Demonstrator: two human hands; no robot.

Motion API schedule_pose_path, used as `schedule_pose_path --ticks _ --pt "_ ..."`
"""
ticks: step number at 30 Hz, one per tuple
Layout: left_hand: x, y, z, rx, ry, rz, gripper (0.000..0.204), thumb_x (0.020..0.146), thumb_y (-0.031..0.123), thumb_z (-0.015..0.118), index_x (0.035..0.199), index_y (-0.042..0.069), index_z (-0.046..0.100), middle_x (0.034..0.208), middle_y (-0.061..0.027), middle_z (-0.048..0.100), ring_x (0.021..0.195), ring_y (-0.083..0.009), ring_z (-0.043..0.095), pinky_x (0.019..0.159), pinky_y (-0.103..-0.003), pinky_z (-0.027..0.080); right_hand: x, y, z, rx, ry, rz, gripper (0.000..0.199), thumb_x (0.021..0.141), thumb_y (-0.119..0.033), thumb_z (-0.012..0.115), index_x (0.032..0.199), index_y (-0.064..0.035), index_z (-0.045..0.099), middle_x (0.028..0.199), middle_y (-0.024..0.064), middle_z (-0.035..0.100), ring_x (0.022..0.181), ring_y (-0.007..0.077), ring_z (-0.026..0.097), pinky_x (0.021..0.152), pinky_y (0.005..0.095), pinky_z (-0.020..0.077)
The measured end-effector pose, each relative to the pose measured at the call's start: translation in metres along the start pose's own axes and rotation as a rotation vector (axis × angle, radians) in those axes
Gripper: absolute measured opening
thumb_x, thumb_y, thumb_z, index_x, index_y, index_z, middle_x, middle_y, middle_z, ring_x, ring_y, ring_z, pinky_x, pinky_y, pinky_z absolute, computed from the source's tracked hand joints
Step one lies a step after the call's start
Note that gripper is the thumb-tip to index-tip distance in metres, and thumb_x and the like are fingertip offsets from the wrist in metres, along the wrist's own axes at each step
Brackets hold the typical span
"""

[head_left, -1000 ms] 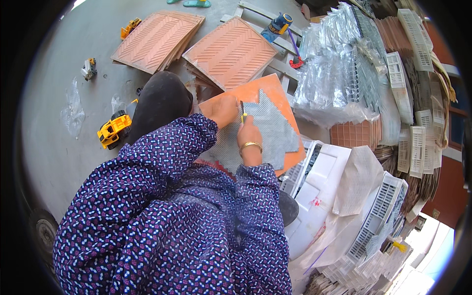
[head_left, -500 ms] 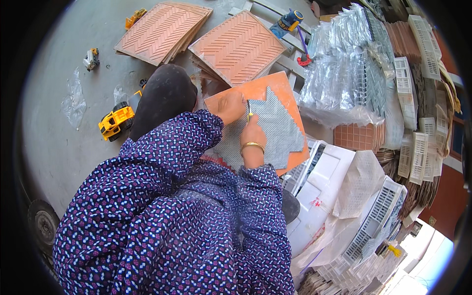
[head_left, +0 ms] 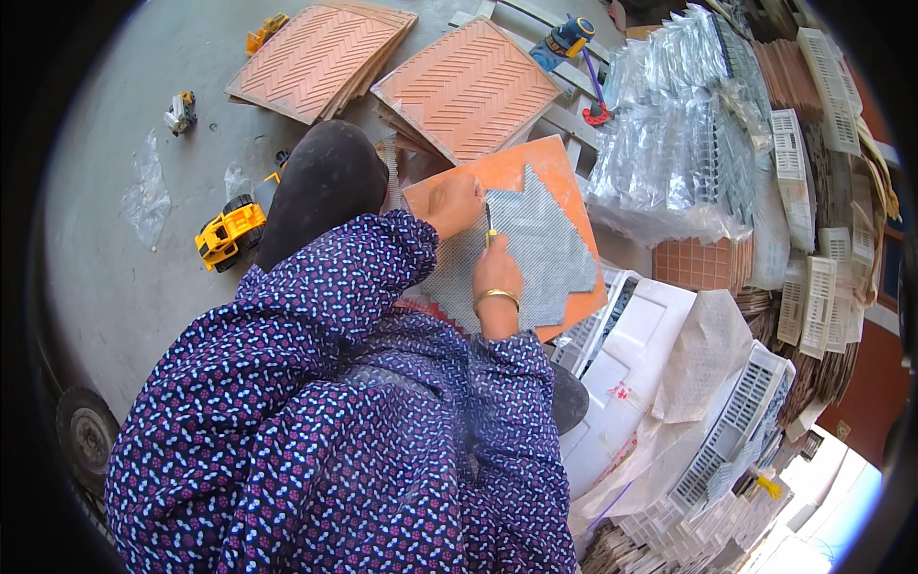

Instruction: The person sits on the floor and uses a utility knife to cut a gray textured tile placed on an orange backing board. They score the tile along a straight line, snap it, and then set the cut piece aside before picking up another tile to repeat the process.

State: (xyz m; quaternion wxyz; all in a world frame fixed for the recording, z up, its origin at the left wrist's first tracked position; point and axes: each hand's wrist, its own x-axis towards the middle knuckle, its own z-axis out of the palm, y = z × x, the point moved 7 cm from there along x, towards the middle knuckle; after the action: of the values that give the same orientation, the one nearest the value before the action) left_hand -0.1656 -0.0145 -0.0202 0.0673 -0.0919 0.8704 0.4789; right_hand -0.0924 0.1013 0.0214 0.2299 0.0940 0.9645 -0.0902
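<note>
Your right fingers grip a slim yellow-handled tool; steady it over the grey, zigzag-edged sheet; your left fingers show no clear hold.

The right hand is gripping a yellow-handled tool over a grey textured sheet lying on an orange board; the left hand is resting beside the tool's dark tip.
</note>
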Motion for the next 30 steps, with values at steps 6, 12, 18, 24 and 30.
schedule_pose_path --ticks 6,12,18,24,30 --pt "-0.002 0.002 -0.001 -0.023 -0.016 0.007 0.007 0.068 0.010 0.055 0.066 0.005 0.061 0.066 -0.0134 0.059 0.064 -0.0267 0.059 0.057 -0.035 0.044 -0.008 0.004 0.000 -0.015 0.021 -0.023 0.022 0.085 -0.021 0.042 0.097 -0.0042 0.036 0.071 0.0221 0.059 0.066 0.0385 0.059 0.058 0.0470 0.0457" --pt "-0.002 0.002 -0.002 -0.029 -0.017 -0.011 0.008 0.068 0.010 0.055 0.068 0.005 0.061 0.067 -0.0132 0.060 0.066 -0.0259 0.059 0.058 -0.034 0.044 -0.012 0.011 0.003 -0.013 0.012 -0.042 0.024 0.085 -0.023 0.044 0.099 -0.0049 0.036 0.072 0.0222 0.059 0.067 0.0391 0.058 0.059 0.0475 0.0456" --pt "-0.005 0.003 -0.003 -0.171 -0.087 0.034 0.007 0.068 0.007 0.054 0.070 0.004 0.059 0.067 -0.0093 0.058 0.064 -0.0195 0.057 0.058 -0.030 0.043 -0.014 0.018 0.005 0.020 -0.051 -0.032 0.025 0.084 -0.022 0.045 0.100 -0.0053 0.037 0.073 0.0231 0.059 0.068 0.0399 0.058 0.059 0.0481 0.0453" --pt "-0.001 0.010 0.005 -0.203 -0.232 0.158 0.009 0.067 0.010 0.057 0.073 0.003 0.055 0.068 -0.0110 0.056 0.067 -0.0229 0.055 0.060 -0.031 0.042 -0.004 0.031 0.009 0.113 -0.059 -0.119 0.028 0.083 -0.023 0.046 0.102 -0.0042 0.038 0.074 0.0245 0.058 0.068 0.0409 0.056 0.059 0.0487 0.0442" --pt "-0.011 0.024 0.001 0.002 -0.242 0.372 0.013 0.068 0.011 0.060 0.075 0.001 0.057 0.071 -0.0156 0.058 0.068 -0.0278 0.057 0.062 -0.035 0.043 0.017 0.036 0.017 0.263 -0.117 -0.204 0.024 0.083 -0.019 0.049 0.096 -0.0006 0.041 0.064 0.0174 0.056 0.053 0.0297 0.057 0.049 0.0384 0.0457"
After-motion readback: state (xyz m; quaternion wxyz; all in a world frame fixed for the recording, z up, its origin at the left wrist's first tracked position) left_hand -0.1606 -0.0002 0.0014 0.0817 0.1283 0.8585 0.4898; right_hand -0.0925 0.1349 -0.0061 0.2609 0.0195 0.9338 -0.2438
